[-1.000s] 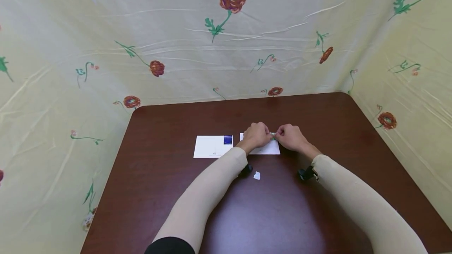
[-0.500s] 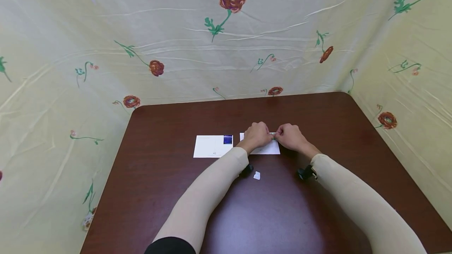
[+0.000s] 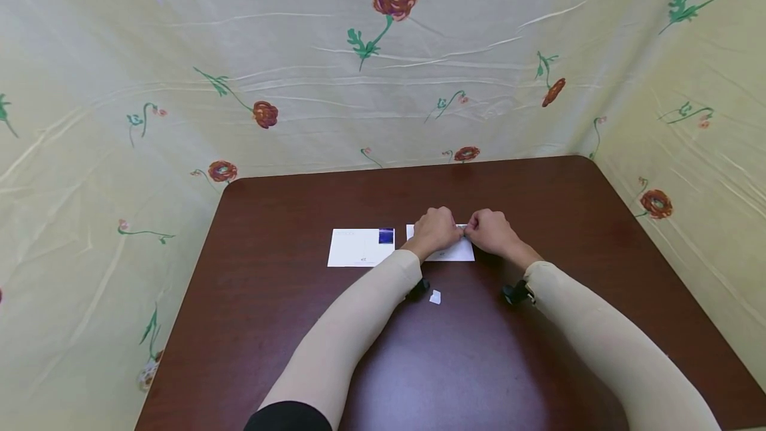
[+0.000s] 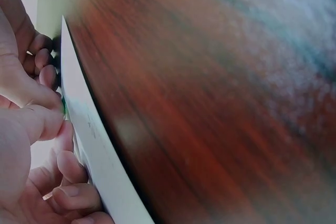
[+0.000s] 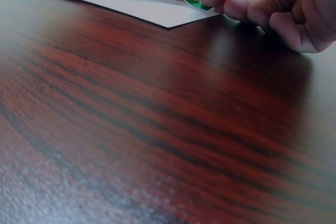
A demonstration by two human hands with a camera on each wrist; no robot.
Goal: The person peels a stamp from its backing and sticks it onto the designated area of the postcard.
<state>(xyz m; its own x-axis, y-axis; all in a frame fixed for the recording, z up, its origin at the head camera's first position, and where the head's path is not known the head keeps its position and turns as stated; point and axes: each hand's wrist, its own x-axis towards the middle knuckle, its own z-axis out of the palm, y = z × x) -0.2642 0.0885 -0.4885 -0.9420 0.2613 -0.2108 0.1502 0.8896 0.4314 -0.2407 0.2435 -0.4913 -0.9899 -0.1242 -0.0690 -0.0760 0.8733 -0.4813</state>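
Note:
Over the upper right part of a white postcard (image 3: 451,254), my left hand (image 3: 435,229) and right hand (image 3: 493,232) meet fingertip to fingertip. Between them they pinch a small green stamp (image 5: 197,3), mostly covered by fingers. The left hand's other fingers rest on the card. In the left wrist view the card (image 4: 92,129) lies flat under both hands, with only a trace of green at the fingertips. Curled fingers of the right hand (image 5: 281,9) lie low by the card's corner in the right wrist view.
A second white postcard (image 3: 353,249) lies to the left, bearing a dark blue stamp (image 3: 385,236) in its upper right corner. Nearer me sits a small white paper scrap (image 3: 435,297). The brown table (image 3: 287,205) is bordered by a flowered curtain (image 3: 311,112).
Both hands keep almost the same place over the right card. The green piece, visible between the fingertips earlier, is now nearly hidden in the head view.

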